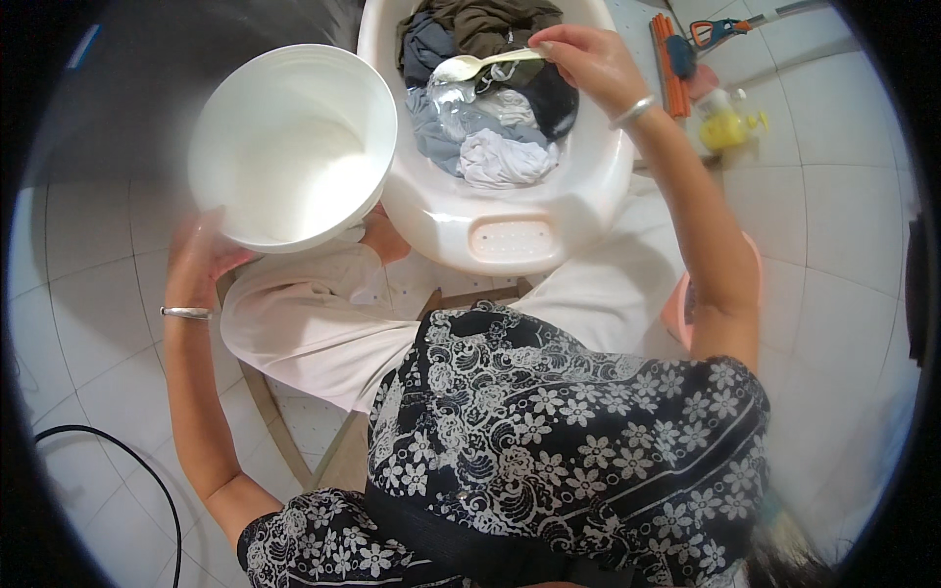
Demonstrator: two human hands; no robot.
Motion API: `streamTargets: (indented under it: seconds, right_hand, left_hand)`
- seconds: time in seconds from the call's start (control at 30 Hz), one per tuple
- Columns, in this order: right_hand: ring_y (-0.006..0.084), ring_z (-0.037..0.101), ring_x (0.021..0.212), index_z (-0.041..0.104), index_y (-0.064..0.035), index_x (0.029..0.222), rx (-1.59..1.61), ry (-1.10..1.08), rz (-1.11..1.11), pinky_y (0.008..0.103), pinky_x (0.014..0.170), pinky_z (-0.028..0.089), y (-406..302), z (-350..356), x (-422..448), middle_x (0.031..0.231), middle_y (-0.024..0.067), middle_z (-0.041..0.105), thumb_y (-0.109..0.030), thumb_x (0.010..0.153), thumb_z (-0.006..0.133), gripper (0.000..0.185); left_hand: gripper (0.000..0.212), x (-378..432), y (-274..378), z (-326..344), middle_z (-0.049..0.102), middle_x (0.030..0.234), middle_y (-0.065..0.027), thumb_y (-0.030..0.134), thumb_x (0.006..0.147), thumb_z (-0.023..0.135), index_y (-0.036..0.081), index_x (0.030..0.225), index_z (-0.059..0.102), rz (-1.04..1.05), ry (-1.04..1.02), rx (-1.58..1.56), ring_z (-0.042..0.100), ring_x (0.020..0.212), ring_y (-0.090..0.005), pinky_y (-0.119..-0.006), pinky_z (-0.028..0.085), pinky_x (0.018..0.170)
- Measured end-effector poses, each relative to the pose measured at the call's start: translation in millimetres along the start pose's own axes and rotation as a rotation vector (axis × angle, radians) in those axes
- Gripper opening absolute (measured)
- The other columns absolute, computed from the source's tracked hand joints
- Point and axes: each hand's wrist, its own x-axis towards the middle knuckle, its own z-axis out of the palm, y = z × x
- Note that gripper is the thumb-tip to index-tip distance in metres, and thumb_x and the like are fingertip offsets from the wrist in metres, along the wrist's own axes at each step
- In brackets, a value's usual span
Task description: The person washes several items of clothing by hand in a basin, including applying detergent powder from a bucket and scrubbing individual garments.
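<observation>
My left hand (202,250) grips a white plastic bucket (213,140) by its lower left side, tilted so its inside faces me. White powder (301,176) seems to lie in it, though glare blurs the detail. Between the fingers of my right hand (588,59) is the handle of a cream plastic spoon (459,68), held over the tub. Some white matter sits at the spoon's bowl. Below it, in a white plastic tub (412,228), lie wet clothes: a dark olive garment (470,26), a grey-blue one (434,140) and a white cloth (507,158).
A soap-dish recess (512,237) is moulded into the tub's near rim. On the right are an orange-headed mop or squeegee (667,66), a bottle of yellow liquid (724,128) and a pink container (676,312). A black hose or cable (158,478) curves over the tiles at lower left.
</observation>
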Motion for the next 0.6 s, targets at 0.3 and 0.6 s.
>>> streamTargets:
  seconds: [0.3,0.6]
  right_hand:
    - [0.0046,0.041,0.053,0.061,-0.0003,0.09,0.008,0.11,0.005,0.0177,0.047,0.032,20,1,16,0.064,-0.0015,0.05,-0.014,0.079,0.053,0.019]
    - [0.0053,0.044,0.052,0.063,-0.0016,0.085,-0.16,-0.098,0.193,0.0189,0.046,0.036,35,-46,-17,0.061,-0.0009,0.052,-0.014,0.077,0.054,0.017]
  left_hand:
    - [0.035,-1,3,-3,0.054,0.096,-0.0106,0.024,0.08,0.051,-0.001,0.104,0.047,0.008,-0.046,0.014,0.059,0.079,-0.019,-0.026,0.054,0.058]
    - [0.037,-2,3,7,0.057,0.08,-0.0079,0.029,0.077,0.052,0.0,0.1,0.047,0.025,-0.031,0.002,0.06,0.063,-0.0125,-0.021,0.053,0.055]
